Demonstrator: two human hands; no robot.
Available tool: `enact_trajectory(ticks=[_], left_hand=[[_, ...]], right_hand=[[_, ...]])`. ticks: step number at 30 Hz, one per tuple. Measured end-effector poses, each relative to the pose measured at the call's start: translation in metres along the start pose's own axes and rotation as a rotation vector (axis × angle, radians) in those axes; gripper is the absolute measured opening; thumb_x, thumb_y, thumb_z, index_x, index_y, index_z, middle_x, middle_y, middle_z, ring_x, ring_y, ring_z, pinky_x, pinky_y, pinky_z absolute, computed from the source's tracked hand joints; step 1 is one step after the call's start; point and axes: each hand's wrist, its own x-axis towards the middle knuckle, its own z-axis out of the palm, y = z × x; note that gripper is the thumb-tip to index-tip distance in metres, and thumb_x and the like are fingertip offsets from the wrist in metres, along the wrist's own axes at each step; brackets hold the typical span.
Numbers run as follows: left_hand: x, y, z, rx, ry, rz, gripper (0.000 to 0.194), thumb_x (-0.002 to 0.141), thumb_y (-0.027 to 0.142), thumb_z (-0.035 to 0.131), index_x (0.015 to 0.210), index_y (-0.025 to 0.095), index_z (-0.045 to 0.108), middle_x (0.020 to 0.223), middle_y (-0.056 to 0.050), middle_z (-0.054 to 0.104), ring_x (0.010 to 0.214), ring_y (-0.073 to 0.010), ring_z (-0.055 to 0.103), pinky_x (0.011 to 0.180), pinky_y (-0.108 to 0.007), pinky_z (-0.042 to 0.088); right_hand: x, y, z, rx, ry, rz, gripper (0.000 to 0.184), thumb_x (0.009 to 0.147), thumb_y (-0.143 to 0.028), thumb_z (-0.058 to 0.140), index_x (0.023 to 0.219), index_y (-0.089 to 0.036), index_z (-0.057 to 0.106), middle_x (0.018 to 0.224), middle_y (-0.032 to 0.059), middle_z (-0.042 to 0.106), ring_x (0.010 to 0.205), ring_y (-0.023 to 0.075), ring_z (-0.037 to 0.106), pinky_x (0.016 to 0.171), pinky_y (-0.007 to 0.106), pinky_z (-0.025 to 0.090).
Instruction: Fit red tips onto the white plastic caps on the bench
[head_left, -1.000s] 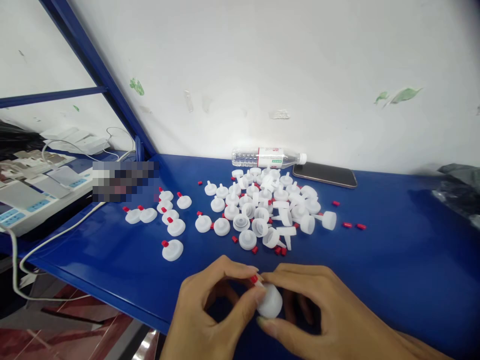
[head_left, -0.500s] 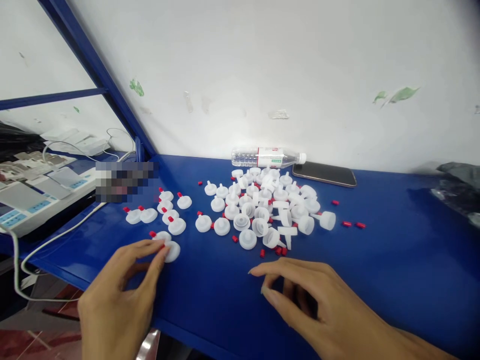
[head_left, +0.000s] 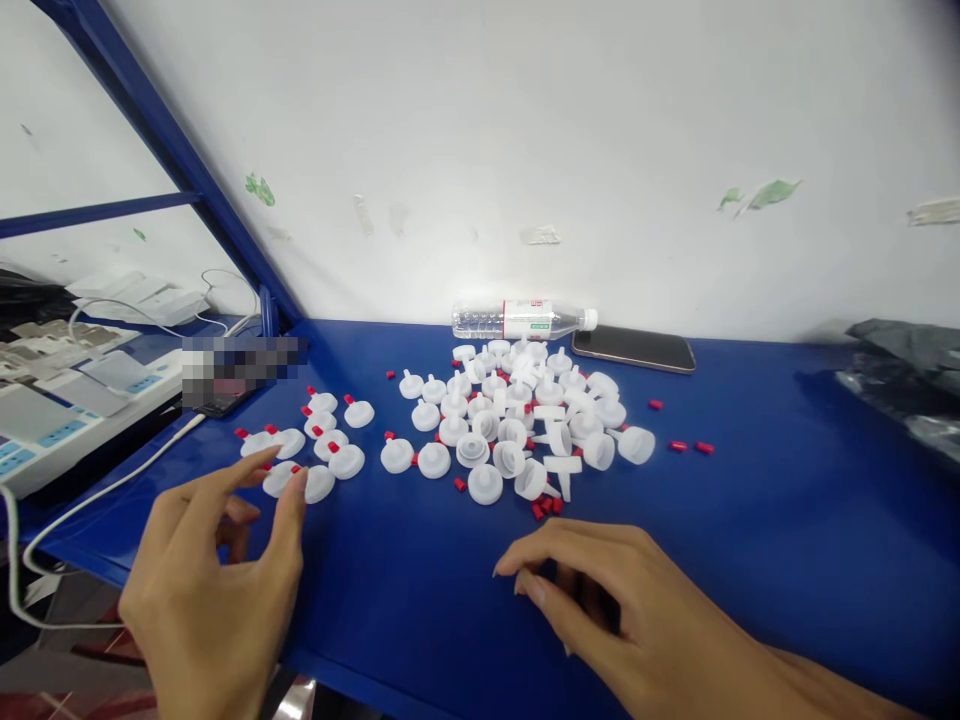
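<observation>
My left hand (head_left: 225, 560) is open, thumb and index finger apart, over a group of white spouted bottle caps with red tips on the left. Its thumb tip is beside the nearest spouted cap (head_left: 320, 485). My right hand (head_left: 607, 600) hovers in front of the central pile, its thumb and fingers curled close together. Whatever may be between its fingertips is hidden. White spouted caps (head_left: 485, 484) form the pile, some upright, others on their sides. Small red tips (head_left: 547, 505) lie at the pile's near edge, and more red tips (head_left: 678, 446) are scattered to the right.
Behind the pile lie a water bottle (head_left: 525, 320) on its side and a dark phone (head_left: 634, 349). At left are power strips (head_left: 97, 405), a white cable (head_left: 112, 480) and a blue frame post (head_left: 172, 160). A dark plastic bag (head_left: 900, 380) sits at right, against the wall.
My left hand has let go of a red-tipped spouted cap, which now stands with the left group. Its fingers have spread. My right hand has stayed near the pile; the view has shifted slightly.
</observation>
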Motion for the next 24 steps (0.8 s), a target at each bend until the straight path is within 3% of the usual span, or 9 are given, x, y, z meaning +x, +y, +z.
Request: enact_trajectory(ticks=[2,7,10,13,16,17,19,21,24], left_hand=[[-0.001,0.014,0.003,-0.056,-0.014,0.142,0.03,0.099,0.047,0.062,0.116,0.026,0.073,0.093,0.0,0.063,0.07,-0.0149,0.054,0.068,-0.031,0.045],[0.012,0.027,0.024,-0.1,-0.331,0.242,0.028,0.097,0.045,0.062,0.113,0.028,0.076,0.09,0.002,0.071,0.059,-0.0119,0.054,0.063,-0.029,0.045],[0.018,0.027,0.021,-0.115,-0.366,0.172,0.024,0.094,0.047,0.062,0.097,0.028,0.078,0.086,0.002,0.075,0.059,-0.0132,0.06,0.062,-0.028,0.047],[0.011,0.032,0.002,-0.223,-0.418,-0.033,0.028,0.086,0.055,0.07,0.091,0.029,0.077,0.083,0.002,0.077,0.062,-0.0157,0.068,0.052,-0.024,0.048],[-0.007,0.047,-0.014,-0.429,-0.625,-0.114,0.029,0.081,0.057,0.077,0.09,0.03,0.078,0.084,0.003,0.079,0.068,-0.0174,0.073,0.048,-0.02,0.049],[-0.014,0.053,-0.016,-0.49,-0.713,-0.1,0.025,0.083,0.055,0.077,0.088,0.03,0.079,0.083,0.004,0.079,0.068,-0.0167,0.073,0.05,-0.019,0.051],[-0.025,0.065,-0.015,-0.57,-0.857,-0.05,0.02,0.089,0.049,0.073,0.088,0.031,0.08,0.082,0.005,0.079,0.07,-0.015,0.073,0.057,-0.019,0.054],[-0.028,0.07,-0.01,-0.579,-0.861,0.014,0.018,0.093,0.047,0.07,0.092,0.033,0.081,0.085,0.006,0.08,0.071,-0.0138,0.073,0.06,-0.019,0.055],[-0.015,0.063,0.001,-0.412,-0.561,0.156,0.019,0.095,0.045,0.068,0.106,0.035,0.08,0.098,0.006,0.082,0.066,-0.013,0.069,0.06,-0.023,0.054]], right_hand=[[0.0,0.0,0.0,-0.004,-0.003,0.001,0.023,0.1,-0.021,0.057,0.11,-0.03,0.076,0.075,-0.0046,0.07,0.061,0.0083,0.062,0.058,0.018,0.045],[0.0,0.003,0.001,-0.033,0.01,-0.023,0.023,0.1,-0.021,0.056,0.11,-0.029,0.076,0.073,-0.005,0.069,0.062,0.0087,0.063,0.06,0.019,0.045],[0.0,0.003,0.0,-0.018,0.005,-0.033,0.022,0.099,-0.022,0.058,0.11,-0.029,0.076,0.076,-0.0049,0.071,0.063,0.0086,0.064,0.06,0.018,0.046],[-0.001,0.0,-0.001,0.064,-0.005,0.033,0.032,0.095,-0.029,0.068,0.126,-0.032,0.071,0.093,-0.0051,0.075,0.064,0.0077,0.065,0.062,0.017,0.049],[-0.001,-0.003,-0.001,0.102,-0.034,0.109,0.07,0.083,-0.038,0.083,0.148,-0.037,0.056,0.109,-0.0046,0.075,0.065,0.0083,0.066,0.068,0.02,0.052],[-0.001,-0.003,-0.002,0.102,-0.04,0.113,0.074,0.082,-0.04,0.085,0.149,-0.037,0.055,0.11,-0.0043,0.076,0.066,0.0091,0.066,0.069,0.021,0.052],[0.0,-0.003,-0.002,0.098,-0.046,0.093,0.059,0.086,-0.043,0.081,0.141,-0.035,0.063,0.102,-0.0045,0.077,0.068,0.0105,0.065,0.066,0.021,0.049],[0.001,-0.003,-0.002,0.083,-0.037,0.068,0.036,0.091,-0.044,0.076,0.126,-0.033,0.073,0.091,-0.0048,0.076,0.068,0.0112,0.064,0.063,0.022,0.046],[0.001,-0.004,-0.001,0.075,-0.021,0.075,0.029,0.09,-0.041,0.076,0.117,-0.031,0.077,0.088,-0.0045,0.077,0.064,0.0109,0.063,0.06,0.022,0.044]])
